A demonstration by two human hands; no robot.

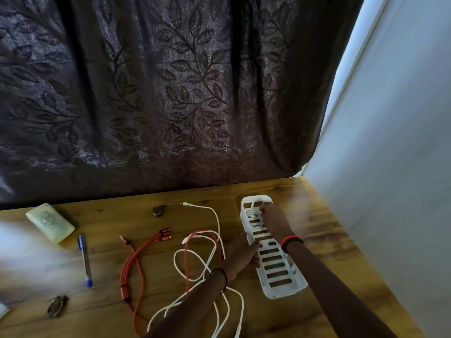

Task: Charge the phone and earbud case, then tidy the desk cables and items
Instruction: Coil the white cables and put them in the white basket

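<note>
**A:** What could go wrong from here?

**B:** The white cable (218, 224) and the red cable (140, 256) lie looped over each other on the desk (156, 276), just beside the tray (283, 292). The left forearm crosses those loops. If the tray is lifted or slid, I'd expect the wrist to snag a loop and drag the whole tangle along. The tray's slots could also catch a plug.

**A:** And the 2 hands?

**B:** The left hand (241, 254) has its fingers curled on the tray's left rim, steadying it. The right hand (273, 218) reaches into the tray's far end, next to a white coil (252, 217) lying inside. It's blurred, so I can't tell whether it pinches anything.

**A:** Where are the phone and earbud case?

**B:** Nothing is plugged in that I can see. A pale green block (50, 222) lies far left, and a small dark round thing (158, 211) sits near the curtain. Either could be one of them, but I can't tell. A pen (84, 259) lies between the block and the red cable.
</note>
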